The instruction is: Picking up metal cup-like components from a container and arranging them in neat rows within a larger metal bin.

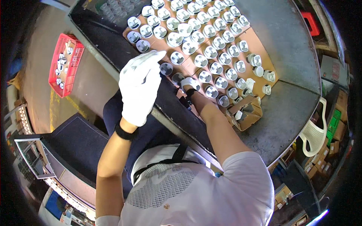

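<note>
At the far left, cluttered shelving [22,113] curves along the rim of the view, its contents too small to tell. A red plastic crate [82,49] stands on the brown floor [88,81], with small pale and dark pieces inside; yellow lines [55,109] mark the floor near it. Below stands a flat dark panel [79,135], beside a pale metal frame [28,140].

The left hand [141,84], white-gloved, is raised over the table's near edge, its fingers close together; whether they hold anything cannot be told.

The metal table [292,109] is dark along the person's side and bare grey toward the right. On it lies a brown cardboard sheet [258,45] bearing the round metal pieces [201,60], set upright in loose slanting rows. The right hand [189,83], also gloved, reaches in among the nearest ones, at the sheet's near side; its grip is hidden, so I cannot tell whether it is clamped on one.

An open cardboard box [253,122] sits just right of that forearm. Beyond the table are a red object [310,23], a cream plastic chair [315,135], a green crate [333,122] and stacked cartons [318,164].
</note>
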{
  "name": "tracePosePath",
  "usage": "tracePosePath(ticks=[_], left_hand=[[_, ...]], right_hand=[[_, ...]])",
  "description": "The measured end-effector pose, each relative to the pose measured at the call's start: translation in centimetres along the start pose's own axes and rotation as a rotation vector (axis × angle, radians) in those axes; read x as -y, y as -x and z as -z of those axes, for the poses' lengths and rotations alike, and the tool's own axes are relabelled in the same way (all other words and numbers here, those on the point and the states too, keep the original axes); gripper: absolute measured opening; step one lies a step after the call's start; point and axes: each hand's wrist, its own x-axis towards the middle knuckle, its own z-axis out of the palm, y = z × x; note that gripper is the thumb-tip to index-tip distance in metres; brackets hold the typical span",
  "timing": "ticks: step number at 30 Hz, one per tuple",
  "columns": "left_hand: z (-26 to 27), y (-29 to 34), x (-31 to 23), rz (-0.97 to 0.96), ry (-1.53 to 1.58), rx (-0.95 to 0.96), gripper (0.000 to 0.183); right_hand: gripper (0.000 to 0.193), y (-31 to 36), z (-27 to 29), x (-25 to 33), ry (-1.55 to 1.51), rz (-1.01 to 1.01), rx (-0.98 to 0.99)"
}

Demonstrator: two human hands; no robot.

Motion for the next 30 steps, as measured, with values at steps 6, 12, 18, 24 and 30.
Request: tracePosePath(ticks=[6, 12, 18, 24, 30], left_hand=[[0.2, 0.0, 0.7, -0.132, -0.013, -0.001, 0.031], [0.4, -0.6, 0.6, -0.216, -0.030, 0.061, 0.034], [0.2, -0.2, 0.2, -0.157, -0.047, 0.052, 0.025], [0.2, 0.0, 0.7, -0.159, -0.043, 0.049, 0.027], [0.3, 0.1, 0.1, -0.127, -0.134, 0.065, 0.028]], right_hand=[[0.024, -2.4, 2.2, -2.5, 0.223, 0.301, -0.265], [0.024, -5.8, 4.2, -5.5, -0.111, 0.002, -0.664], [0.023, -7.4, 4.4, -6.6, -0.086, 0.110, -0.607], [0.038, -3.9, 8.0, -7.2, -1.288, 0.077, -0.021], [0.024, -0.5, 9.2, -12.0, -0.341, 0.741, -0.558]])
